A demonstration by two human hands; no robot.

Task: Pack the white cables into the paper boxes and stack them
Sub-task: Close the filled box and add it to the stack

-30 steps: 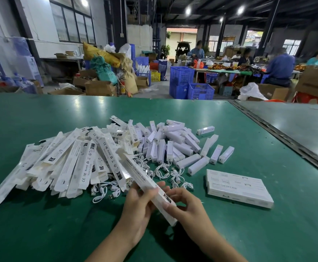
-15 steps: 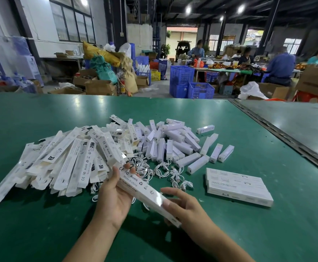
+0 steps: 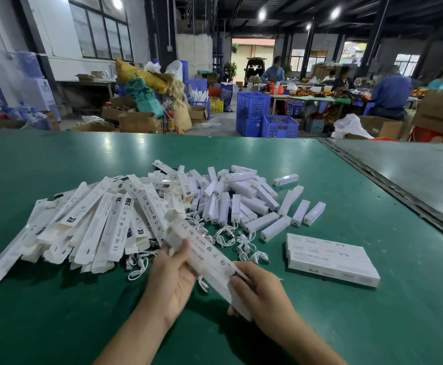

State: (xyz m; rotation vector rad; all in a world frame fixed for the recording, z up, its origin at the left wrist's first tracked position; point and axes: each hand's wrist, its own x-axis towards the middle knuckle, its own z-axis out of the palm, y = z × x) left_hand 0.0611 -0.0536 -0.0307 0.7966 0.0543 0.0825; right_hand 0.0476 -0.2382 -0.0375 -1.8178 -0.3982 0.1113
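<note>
Warehouse worktop (image 3: 57,325): a worker's left hand (image 3: 173,280) and right hand (image 3: 262,293) both grip one long paper box (image 3: 212,262), just beside the white cables (image 3: 227,237).

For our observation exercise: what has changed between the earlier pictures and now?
The right hand, open half a second ago, now grips the near end of the paper box, which the left hand keeps holding. The flat boxes, cables and packed boxes stayed put.
</note>
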